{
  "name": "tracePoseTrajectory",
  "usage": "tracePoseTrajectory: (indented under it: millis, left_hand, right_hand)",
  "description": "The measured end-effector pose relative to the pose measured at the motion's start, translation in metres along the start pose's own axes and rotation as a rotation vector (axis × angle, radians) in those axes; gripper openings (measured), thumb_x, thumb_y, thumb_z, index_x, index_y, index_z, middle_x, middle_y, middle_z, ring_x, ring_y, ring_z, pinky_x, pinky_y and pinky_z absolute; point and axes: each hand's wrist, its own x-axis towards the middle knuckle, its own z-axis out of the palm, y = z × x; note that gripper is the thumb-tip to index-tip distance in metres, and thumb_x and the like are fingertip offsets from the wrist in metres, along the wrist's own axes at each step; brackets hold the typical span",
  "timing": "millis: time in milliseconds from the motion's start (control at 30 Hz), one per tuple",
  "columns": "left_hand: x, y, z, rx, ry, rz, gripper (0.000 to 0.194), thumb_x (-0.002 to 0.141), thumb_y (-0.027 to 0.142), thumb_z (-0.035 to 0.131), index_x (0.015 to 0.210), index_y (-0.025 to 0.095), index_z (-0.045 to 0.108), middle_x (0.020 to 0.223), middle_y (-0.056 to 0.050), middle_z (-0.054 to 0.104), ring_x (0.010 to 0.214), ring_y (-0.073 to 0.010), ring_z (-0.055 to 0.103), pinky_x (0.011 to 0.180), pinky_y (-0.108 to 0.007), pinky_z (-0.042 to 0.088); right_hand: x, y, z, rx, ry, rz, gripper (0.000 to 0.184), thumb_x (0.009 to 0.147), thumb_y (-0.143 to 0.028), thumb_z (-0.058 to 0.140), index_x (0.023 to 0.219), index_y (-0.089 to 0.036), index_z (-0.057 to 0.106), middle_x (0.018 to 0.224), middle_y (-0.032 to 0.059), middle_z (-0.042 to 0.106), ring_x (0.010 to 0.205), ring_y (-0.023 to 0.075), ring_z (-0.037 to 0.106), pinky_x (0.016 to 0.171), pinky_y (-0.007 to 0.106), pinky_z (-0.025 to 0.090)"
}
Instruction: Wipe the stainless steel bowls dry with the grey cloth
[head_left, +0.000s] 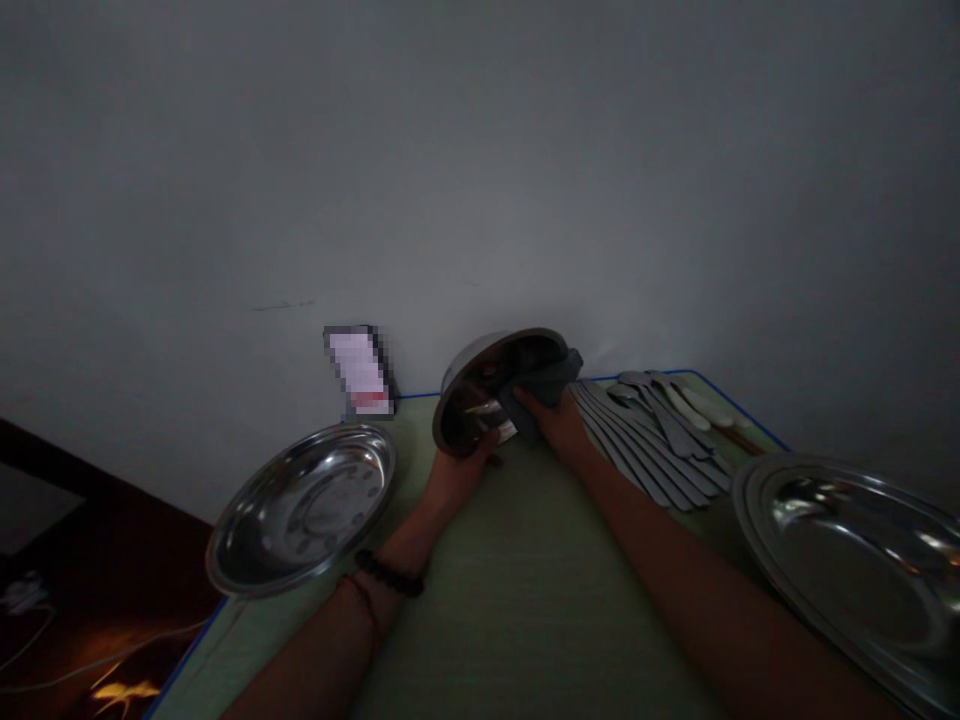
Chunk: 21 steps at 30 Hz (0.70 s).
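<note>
A shiny metal bowl is tilted up above the far part of the table, its opening facing me. My left hand grips its lower left rim, with the thumb over the inner side. A dark grey cloth is bunched in my right hand, which presses it against the bowl's right inner side and rim. The cloth hides part of that hand's fingers and the bowl's right edge.
A metal plate lies left, over the table's edge. Stacked metal plates stand right. Several pieces of cutlery are fanned out behind my right forearm. A phone leans against the wall. The green table has a blue edge.
</note>
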Motion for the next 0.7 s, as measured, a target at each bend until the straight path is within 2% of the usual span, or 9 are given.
tracePoseTrajectory:
  millis: [100,167,267,333,500,600,700]
  left_hand:
    - [-0.0012,0.0012,0.0023,0.015,-0.041,0.021,0.028,0.073,0.027,0.069,0.099,0.016,0.068,0.093,-0.006,0.075,0.08,-0.0199,0.07,0.07,-0.027,0.055]
    - [-0.001,0.002,0.0025,0.015,-0.064,0.009,0.029,0.077,0.034,0.064,0.098,0.014,0.067,0.083,-0.007,0.075,0.071,-0.02,0.07,0.063,-0.028,0.055]
    - [0.0001,0.0024,0.0,0.097,-0.085,0.038,0.031,0.079,0.042,0.061,0.085,0.013,0.069,0.072,-0.009,0.074,0.062,-0.0197,0.068,0.057,-0.028,0.052]
    - [0.001,0.0014,-0.0025,0.124,-0.113,0.081,0.029,0.077,0.042,0.062,0.08,0.013,0.069,0.073,-0.009,0.074,0.063,-0.0196,0.068,0.058,-0.028,0.052]
    - [0.0032,-0.0056,-0.0039,0.033,-0.141,0.076,0.036,0.074,0.043,0.065,0.096,0.014,0.067,0.084,-0.009,0.075,0.073,-0.0214,0.069,0.061,-0.029,0.053]
    - [0.0039,-0.0073,-0.0011,0.11,-0.121,0.056,0.034,0.072,0.043,0.067,0.092,0.015,0.068,0.08,-0.007,0.075,0.074,-0.0208,0.069,0.069,-0.03,0.053]
    - [0.0038,-0.0057,0.0011,0.127,-0.09,0.038,0.04,0.077,0.049,0.06,0.092,0.013,0.068,0.075,-0.008,0.074,0.07,-0.0212,0.069,0.063,-0.03,0.052]
  right_hand:
    - [0.0016,0.0014,-0.0011,0.017,0.051,0.016,0.042,0.067,-0.054,0.068,0.086,-0.016,0.073,0.088,0.0096,0.075,0.091,0.0277,0.07,0.075,0.034,0.055]
    - [0.0037,0.003,-0.0023,0.027,0.1,0.026,0.047,0.069,-0.056,0.065,0.09,-0.014,0.072,0.091,0.011,0.075,0.092,0.0275,0.069,0.076,0.034,0.054]
    - [0.0055,0.0044,-0.0028,0.047,0.149,0.035,0.052,0.071,-0.059,0.062,0.095,-0.014,0.071,0.096,0.0121,0.074,0.096,0.0272,0.068,0.078,0.035,0.054]
    - [0.0043,0.0039,-0.0013,0.039,0.119,0.018,0.051,0.071,-0.059,0.063,0.095,-0.014,0.071,0.097,0.012,0.074,0.097,0.0271,0.068,0.08,0.035,0.054]
    - [-0.0023,0.0004,0.004,-0.028,-0.037,-0.023,0.036,0.064,-0.05,0.073,0.084,-0.02,0.073,0.087,0.0091,0.075,0.09,0.0277,0.07,0.076,0.037,0.055]
    - [-0.0014,0.0009,0.0036,-0.023,0.009,-0.007,0.037,0.065,-0.051,0.072,0.082,-0.018,0.073,0.083,0.0092,0.075,0.088,0.0281,0.07,0.075,0.037,0.055]
    - [0.0029,0.0027,0.001,-0.006,0.098,0.009,0.043,0.068,-0.054,0.067,0.085,-0.015,0.073,0.087,0.011,0.075,0.091,0.0278,0.07,0.077,0.036,0.054]
